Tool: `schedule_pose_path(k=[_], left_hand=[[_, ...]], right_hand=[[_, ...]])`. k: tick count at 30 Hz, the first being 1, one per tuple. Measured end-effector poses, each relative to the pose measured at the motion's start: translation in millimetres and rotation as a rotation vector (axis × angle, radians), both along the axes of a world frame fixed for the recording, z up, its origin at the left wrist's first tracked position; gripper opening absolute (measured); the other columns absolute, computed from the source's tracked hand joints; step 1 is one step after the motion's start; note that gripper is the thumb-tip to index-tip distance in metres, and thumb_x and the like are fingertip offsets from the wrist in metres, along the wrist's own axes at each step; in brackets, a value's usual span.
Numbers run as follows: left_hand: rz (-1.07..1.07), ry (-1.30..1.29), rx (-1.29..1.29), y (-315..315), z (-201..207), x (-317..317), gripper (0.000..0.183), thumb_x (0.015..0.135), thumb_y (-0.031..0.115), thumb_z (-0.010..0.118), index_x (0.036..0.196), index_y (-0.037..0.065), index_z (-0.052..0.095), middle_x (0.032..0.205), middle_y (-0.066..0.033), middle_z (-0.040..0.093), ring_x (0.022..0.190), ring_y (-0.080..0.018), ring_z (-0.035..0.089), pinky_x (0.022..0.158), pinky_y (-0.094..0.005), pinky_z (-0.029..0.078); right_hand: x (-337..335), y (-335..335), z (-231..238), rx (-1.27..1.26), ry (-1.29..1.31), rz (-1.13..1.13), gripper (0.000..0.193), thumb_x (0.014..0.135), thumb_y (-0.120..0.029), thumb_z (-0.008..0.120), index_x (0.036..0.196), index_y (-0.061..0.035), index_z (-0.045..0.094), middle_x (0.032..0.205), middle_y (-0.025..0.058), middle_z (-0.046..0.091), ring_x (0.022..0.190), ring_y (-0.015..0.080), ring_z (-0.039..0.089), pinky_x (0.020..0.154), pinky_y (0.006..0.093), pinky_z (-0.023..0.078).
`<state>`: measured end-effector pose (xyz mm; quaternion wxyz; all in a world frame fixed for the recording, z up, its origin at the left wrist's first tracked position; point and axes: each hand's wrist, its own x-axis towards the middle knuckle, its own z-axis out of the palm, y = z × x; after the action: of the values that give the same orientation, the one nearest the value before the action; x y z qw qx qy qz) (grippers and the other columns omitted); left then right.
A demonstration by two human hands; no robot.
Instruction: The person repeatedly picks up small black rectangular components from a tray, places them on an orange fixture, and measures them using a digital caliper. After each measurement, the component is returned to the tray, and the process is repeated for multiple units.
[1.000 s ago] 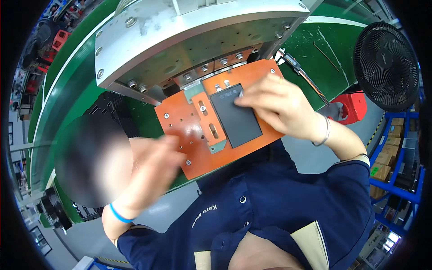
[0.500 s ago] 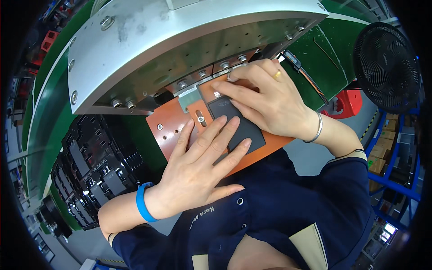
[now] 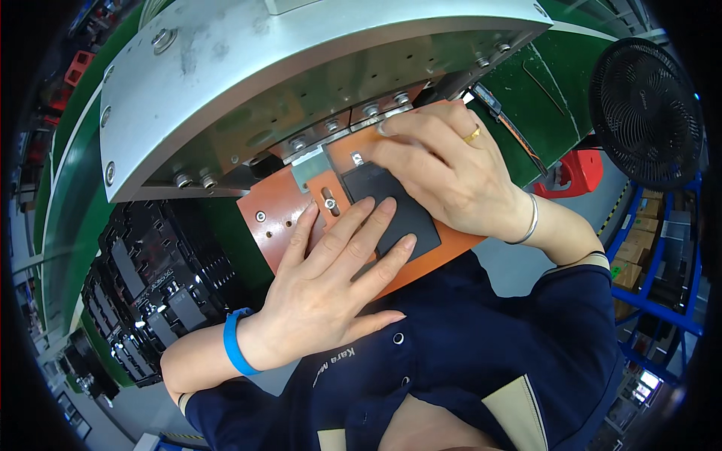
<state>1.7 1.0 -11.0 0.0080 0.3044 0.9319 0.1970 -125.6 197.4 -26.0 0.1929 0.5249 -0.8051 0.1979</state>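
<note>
A flat dark grey rectangular piece [image 3: 395,204], with a small silver tab [image 3: 357,158] at its far end, lies on an orange plate [image 3: 440,257]. My left hand [image 3: 327,282] lies spread out, its fingertips resting on the near left part of the grey piece and beside a slotted orange block [image 3: 326,197] with a screw. Beyond that block is a translucent greenish block [image 3: 308,167]. My right hand [image 3: 451,169] is closed, fingers bent and drawn together over the grey piece's far right edge, just right of the tab. Its fingertips are partly hidden, as is anything between them.
A large metal press frame [image 3: 316,52] with bolts along its lower edge rises just beyond my hands. Black trays [image 3: 162,282] lie at left. A digital caliper [image 3: 504,120] and a hex key [image 3: 543,86] rest on the green table at right, near a black fan [image 3: 645,113].
My right index finger has drawn back from the silver tab toward the right, and the hand has curled more. My left hand stays flat. The whole view has shifted slightly.
</note>
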Motion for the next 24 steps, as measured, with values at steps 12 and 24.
schedule_pose_path(k=[12, 24], left_hand=[[-0.004, -0.015, 0.000, -1.4, 0.7, -0.5, 0.075, 0.073, 0.066, 0.067, 0.133, 0.021, 0.057, 0.145, -0.0165, 0.043, 0.135, -0.0370, 0.038, 0.112, -0.0577, 0.020], [0.083, -0.040, 0.021, -10.9, 3.7, -12.1, 0.083, 0.068, 0.071, 0.069, 0.134, 0.020, 0.057, 0.147, -0.0161, 0.040, 0.139, -0.0442, 0.028, 0.112, -0.0616, 0.017]], right_hand=[[0.8, 13.8, 8.7, -0.010, -0.171, 0.044, 0.039, 0.076, -0.021, 0.071, 0.114, -0.0137, 0.065, 0.117, 0.0073, 0.057, 0.096, 0.0267, 0.057, 0.081, 0.0367, 0.045], [6.3, 27.5, 9.7, 0.011, -0.324, 0.186, 0.036, 0.073, -0.031, 0.077, 0.099, -0.0070, 0.071, 0.118, 0.0140, 0.064, 0.112, 0.0298, 0.063, 0.091, 0.0377, 0.054]])
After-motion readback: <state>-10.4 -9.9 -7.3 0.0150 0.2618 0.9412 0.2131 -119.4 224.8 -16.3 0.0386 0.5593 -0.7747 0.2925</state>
